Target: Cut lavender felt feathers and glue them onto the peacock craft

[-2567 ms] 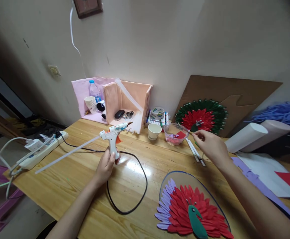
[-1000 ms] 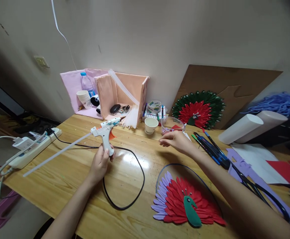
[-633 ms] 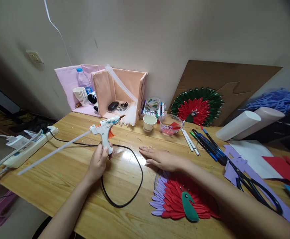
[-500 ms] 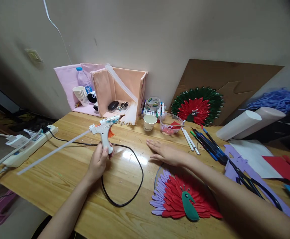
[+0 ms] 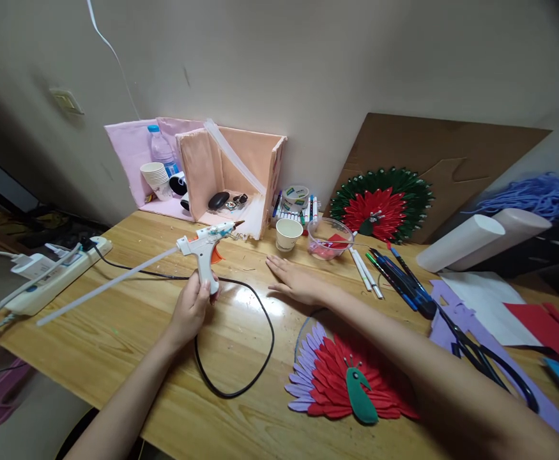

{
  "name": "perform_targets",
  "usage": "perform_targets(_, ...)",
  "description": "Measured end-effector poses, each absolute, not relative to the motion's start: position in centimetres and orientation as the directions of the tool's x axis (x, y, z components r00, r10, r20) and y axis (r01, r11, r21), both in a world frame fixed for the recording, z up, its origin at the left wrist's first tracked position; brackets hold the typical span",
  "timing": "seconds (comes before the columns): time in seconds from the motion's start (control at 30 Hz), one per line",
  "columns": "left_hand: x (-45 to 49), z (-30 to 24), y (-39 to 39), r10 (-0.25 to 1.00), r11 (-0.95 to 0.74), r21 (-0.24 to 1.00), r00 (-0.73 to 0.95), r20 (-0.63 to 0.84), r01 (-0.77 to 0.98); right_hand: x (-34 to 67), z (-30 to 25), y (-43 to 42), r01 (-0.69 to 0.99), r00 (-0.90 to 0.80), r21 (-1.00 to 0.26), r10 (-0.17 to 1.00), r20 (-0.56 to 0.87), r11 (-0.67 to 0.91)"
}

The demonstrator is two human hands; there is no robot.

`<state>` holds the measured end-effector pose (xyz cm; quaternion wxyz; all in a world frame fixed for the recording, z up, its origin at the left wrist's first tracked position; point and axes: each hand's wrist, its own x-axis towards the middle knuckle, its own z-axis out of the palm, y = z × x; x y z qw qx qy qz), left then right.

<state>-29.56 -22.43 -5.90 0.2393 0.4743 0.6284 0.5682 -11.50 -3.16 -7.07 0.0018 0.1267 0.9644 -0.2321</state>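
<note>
My left hand (image 5: 190,308) grips the handle of a white glue gun (image 5: 206,246) held upright on the wooden table (image 5: 130,332); a long glue stick (image 5: 101,289) juts out behind it and its black cord (image 5: 255,377) loops over the wood. My right hand (image 5: 294,281) lies flat, fingers stretched out, on the table just in front of a paper cup (image 5: 289,234) and a clear bowl (image 5: 329,239) with pink and red bits. Below my right forearm lies a red and purple paper peacock (image 5: 346,383) with a green body.
A power strip (image 5: 53,278) sits at the left table edge. A peach box (image 5: 241,179), water bottle (image 5: 160,148) and stacked cups (image 5: 157,179) stand by the wall. Pens (image 5: 394,275), scissors (image 5: 485,358), paper sheets (image 5: 494,300) and a second green peacock (image 5: 382,207) fill the right side.
My right hand left the pens near the bowl, swept left and down onto the table, and now rests flat a little further left and back. The glue gun stays upright in my left hand.
</note>
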Motion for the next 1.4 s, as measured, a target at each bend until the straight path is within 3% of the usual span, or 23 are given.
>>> perform_targets(0.07, -29.6, -5.9, -22.4, 0.868, -0.087, 0.938, -0.436, 0.237, 0.337, -13.1, -7.2, -3.4, 0.227, -0.972, -0.459, 0.231, -0.049, 0.859)
perform_targets(0.23, -29.7, -5.7, -22.4, 0.849, -0.092, 0.936, -0.464, 0.252, 0.340, -14.1, -6.7, -4.9, -0.085, -0.996, -0.511, -0.076, 0.038, 0.856)
perform_targets(0.3, -29.6, -5.6, -22.4, 0.842, -0.105, 0.941, -0.474, 0.257, 0.323, -13.0, -6.5, -4.6, -0.145, -0.989, -0.513, -0.132, 0.062, 0.846)
perform_targets(0.47, -29.5, -5.8, -22.5, 0.851, -0.101, 0.947, -0.466, 0.241, 0.305, -12.3, -7.9, -3.3, -0.070, -0.966, -0.482, 0.061, 0.250, 0.873)
perform_targets(0.6, -29.5, -6.1, -22.5, 0.861, -0.099, 0.941, -0.446, 0.245, 0.325, -14.4, -9.0, -4.3, -0.022, -0.902, -0.535, 0.214, 0.375, 0.844)
perform_targets(0.9, -29.5, -6.5, -22.3, 0.873, -0.092, 0.934, -0.423, 0.243, 0.346, -16.1, -8.2, -5.5, 0.122, -0.889, -0.541, 0.335, 0.314, 0.832)
perform_targets(1.17, -29.4, -6.3, -22.3, 0.878, -0.088, 0.930, -0.413, 0.241, 0.356, -12.5, -6.2, -2.3, 0.407, -0.748, -0.547, 0.611, 0.260, 0.732)
perform_targets(1.23, -29.4, -6.2, -22.3, 0.874, -0.089, 0.930, -0.419, 0.245, 0.358, -12.7, -6.1, -2.5, 0.413, -0.682, -0.636, 0.684, 0.259, 0.652)
perform_targets(1.3, -29.4, -6.3, -22.3, 0.869, -0.088, 0.930, -0.430, 0.247, 0.357, -13.5, -6.3, -3.0, 0.308, -0.658, -0.791, 0.719, 0.224, 0.529)
perform_targets(1.4, -29.5, -6.3, -22.4, 0.860, -0.084, 0.933, -0.447, 0.245, 0.351, -15.1, -6.7, -4.1, 0.130, -0.719, -0.931, 0.679, 0.148, 0.340)
